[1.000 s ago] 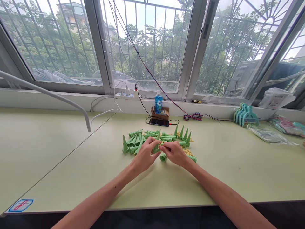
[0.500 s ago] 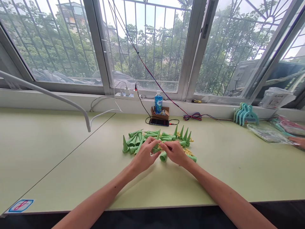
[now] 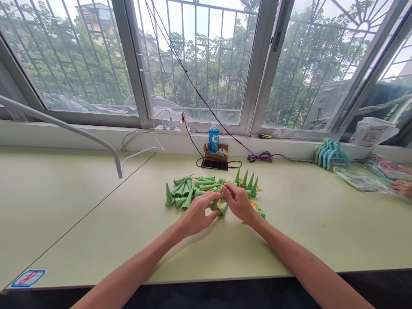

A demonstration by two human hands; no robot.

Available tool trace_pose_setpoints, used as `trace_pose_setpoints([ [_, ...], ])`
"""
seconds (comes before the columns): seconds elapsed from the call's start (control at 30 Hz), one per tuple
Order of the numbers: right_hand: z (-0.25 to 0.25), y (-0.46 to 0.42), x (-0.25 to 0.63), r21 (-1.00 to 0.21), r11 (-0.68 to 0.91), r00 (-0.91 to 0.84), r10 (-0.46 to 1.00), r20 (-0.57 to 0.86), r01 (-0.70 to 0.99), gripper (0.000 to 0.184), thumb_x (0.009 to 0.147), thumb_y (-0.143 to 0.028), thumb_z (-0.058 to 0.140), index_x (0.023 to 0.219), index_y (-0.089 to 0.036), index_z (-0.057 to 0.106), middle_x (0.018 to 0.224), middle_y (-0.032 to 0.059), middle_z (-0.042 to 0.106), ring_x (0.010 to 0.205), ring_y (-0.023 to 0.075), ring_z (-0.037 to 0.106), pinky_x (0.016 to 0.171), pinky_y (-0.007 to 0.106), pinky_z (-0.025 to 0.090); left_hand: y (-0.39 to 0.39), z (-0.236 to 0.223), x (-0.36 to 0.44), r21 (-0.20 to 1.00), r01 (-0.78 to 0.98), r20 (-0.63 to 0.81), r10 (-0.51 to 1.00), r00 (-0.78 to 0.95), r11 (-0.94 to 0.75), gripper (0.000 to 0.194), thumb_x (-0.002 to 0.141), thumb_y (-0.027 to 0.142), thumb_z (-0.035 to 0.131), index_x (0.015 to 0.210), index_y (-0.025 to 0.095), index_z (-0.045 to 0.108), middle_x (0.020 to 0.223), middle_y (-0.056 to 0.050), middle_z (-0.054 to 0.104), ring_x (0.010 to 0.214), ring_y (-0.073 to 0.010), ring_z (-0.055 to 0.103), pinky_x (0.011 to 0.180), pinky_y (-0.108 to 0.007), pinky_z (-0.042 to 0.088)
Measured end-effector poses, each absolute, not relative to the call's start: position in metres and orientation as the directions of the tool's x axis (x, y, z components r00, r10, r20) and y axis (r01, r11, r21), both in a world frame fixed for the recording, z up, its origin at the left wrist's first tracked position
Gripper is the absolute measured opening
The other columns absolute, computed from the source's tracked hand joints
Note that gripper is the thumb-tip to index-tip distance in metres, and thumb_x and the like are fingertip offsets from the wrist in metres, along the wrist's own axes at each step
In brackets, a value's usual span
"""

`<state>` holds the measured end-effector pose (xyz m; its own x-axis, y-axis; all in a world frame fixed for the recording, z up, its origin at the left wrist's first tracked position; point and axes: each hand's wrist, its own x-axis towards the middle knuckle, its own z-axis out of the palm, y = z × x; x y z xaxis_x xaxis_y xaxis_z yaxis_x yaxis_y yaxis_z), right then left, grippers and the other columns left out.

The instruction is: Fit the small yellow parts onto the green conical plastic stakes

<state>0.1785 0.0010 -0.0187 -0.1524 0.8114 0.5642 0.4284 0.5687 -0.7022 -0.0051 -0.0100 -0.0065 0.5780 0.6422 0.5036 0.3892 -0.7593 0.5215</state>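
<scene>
My left hand [image 3: 197,214] curves its fingers and thumb around a green plastic watering spike, whose body is mostly hidden by the fingers. A small yellow plastic piece [image 3: 219,203] shows at that spike, between my two hands. With fingers closed, my right hand [image 3: 238,202] pinches at the upper part of the same spike; the exact contact is hidden. Just below the hands a loose green spike [image 3: 222,210] lies on the table. Behind them spreads a pile of green spikes [image 3: 186,189]. Several more spikes [image 3: 245,178] stand upright at the right, among small yellow pieces [image 3: 256,206].
A phone [image 3: 214,165] with a cable lies behind the pile, before a blue bottle [image 3: 213,139] in a small carton [image 3: 222,158]. Bundled wire [image 3: 260,157] and teal hangers [image 3: 334,155] are further right. Another person's hand [image 3: 402,188] is at the right edge, by plastic bags [image 3: 363,180].
My right hand has shifted slightly up, and the held spike has tilted so a yellow piece now shows. The loose spike below has turned. The other person's hand has moved slightly.
</scene>
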Motion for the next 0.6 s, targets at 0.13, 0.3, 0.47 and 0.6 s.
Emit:
trace_pose_setpoints([
  [0.13,-0.0199,0.0018,0.1784,-0.702,0.573,-0.144,0.807,0.573,0.423,0.039,0.099,-0.046,0.040,0.072,-0.020,0.047,0.060,-0.0040,0.041,0.053,0.0111,0.034,0.052,0.025,0.029,-0.0126,-0.0049,-0.0042,0.535,0.374,0.497,0.640,0.586,-0.758,0.038,0.085,0.018,0.061,0.122,0.026,0.059,0.111,-0.003,0.070,0.084,-0.0150,0.065,0.077,-0.028,0.055],
  [0.3,-0.0205,0.0026,0.1782,-0.698,0.577,-0.137,0.803,0.580,0.423,0.038,0.099,-0.045,0.041,0.071,-0.021,0.042,0.060,-0.0043,0.040,0.053,0.0112,0.033,0.052,0.025,0.028,-0.0130,-0.0045,-0.0045,0.548,0.367,0.497,0.645,0.580,-0.752,0.037,0.085,0.018,0.062,0.120,0.026,0.059,0.109,-0.003,0.069,0.086,-0.0156,0.065,0.076,-0.028,0.056],
  [0.47,-0.0194,0.0021,0.1783,-0.680,0.585,-0.125,0.791,0.599,0.442,0.040,0.099,-0.046,0.041,0.068,-0.021,0.039,0.057,-0.0051,0.037,0.051,0.0108,0.032,0.050,0.025,0.027,-0.0114,-0.0066,-0.0045,0.540,0.325,0.516,0.611,0.600,-0.776,0.034,0.087,0.019,0.060,0.120,0.025,0.061,0.111,-0.005,0.069,0.085,-0.0150,0.063,0.073,-0.029,0.055],
  [0.6,-0.0178,0.0018,0.1773,-0.680,0.583,-0.120,0.791,0.600,0.444,0.040,0.098,-0.047,0.042,0.067,-0.021,0.039,0.056,-0.0052,0.037,0.051,0.0107,0.032,0.050,0.025,0.027,-0.0108,-0.0081,-0.0045,0.549,0.326,0.509,0.617,0.600,-0.770,0.033,0.086,0.019,0.060,0.119,0.025,0.061,0.111,-0.005,0.069,0.086,-0.0151,0.062,0.073,-0.029,0.055],
])
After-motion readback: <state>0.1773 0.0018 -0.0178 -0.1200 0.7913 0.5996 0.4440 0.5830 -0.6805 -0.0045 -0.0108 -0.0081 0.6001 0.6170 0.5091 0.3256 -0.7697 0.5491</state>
